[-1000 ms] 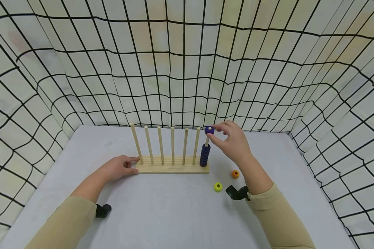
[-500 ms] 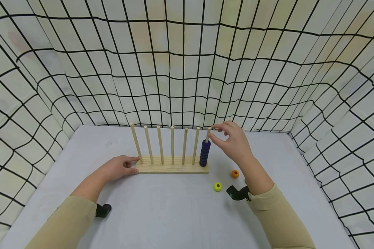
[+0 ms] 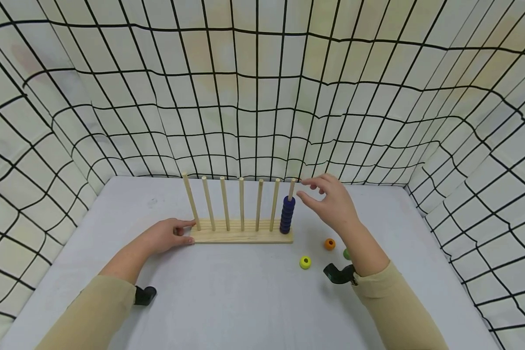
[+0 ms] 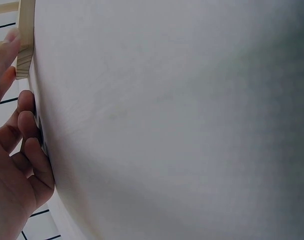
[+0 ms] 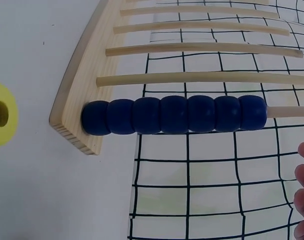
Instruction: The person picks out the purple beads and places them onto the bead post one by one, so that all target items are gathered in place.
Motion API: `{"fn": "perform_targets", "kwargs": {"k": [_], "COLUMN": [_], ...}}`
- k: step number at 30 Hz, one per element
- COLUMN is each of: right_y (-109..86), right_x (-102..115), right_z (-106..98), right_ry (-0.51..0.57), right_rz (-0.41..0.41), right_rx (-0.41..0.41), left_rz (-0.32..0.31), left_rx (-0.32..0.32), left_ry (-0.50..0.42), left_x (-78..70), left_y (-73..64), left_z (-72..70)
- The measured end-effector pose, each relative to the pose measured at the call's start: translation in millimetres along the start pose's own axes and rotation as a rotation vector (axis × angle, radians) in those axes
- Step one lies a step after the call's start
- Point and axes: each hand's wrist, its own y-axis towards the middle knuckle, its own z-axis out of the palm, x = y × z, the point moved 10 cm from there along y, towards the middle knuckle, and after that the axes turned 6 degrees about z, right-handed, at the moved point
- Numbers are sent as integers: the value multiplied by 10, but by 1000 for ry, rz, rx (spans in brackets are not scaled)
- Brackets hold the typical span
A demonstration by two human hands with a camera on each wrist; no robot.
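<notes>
A wooden peg board stands on the table, with a row of several upright pegs. My left hand holds the board's left end between thumb and index finger; its other fingers are curled beside it in the left wrist view. Dark blue beads are stacked on the rightmost peg, whose top sticks out bare above them. Just right of that peg top, my right hand hovers with thumb and index finger apart and nothing between them. At the right edge of the right wrist view, only a few fingertips show.
Loose on the table to the right lie a yellow bead, an orange bead and a green bead, partly hidden by the right forearm. Black netting over pale walls surrounds the table at the back and sides.
The right hand let go of a blue bead, which dropped down the rightmost peg onto the stack. That hand then drew slightly right, and the green bead came into sight. The left hand stayed put.
</notes>
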Motion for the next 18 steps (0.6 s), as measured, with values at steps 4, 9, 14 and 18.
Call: {"fn": "perform_targets", "kwargs": {"k": [4,9,14,18], "right_y": [-26,-59,-100,-133], "right_x": [-42,-108,-219,-317], "right_z": [-4,12,25,23], "right_ry": [-14,-34,-70,-100], "right_rz": [0,14,27,34], "right_rx": [5,25,49,65], "left_rz": [0,2,-8,-12], "left_rx": [3,4,6,6], "left_ry": [-4,-9,-8,-7], "left_x": [-8,-3,25,43], "left_y": [2,-1,9,18], "left_z": [4,-2,3,1]}}
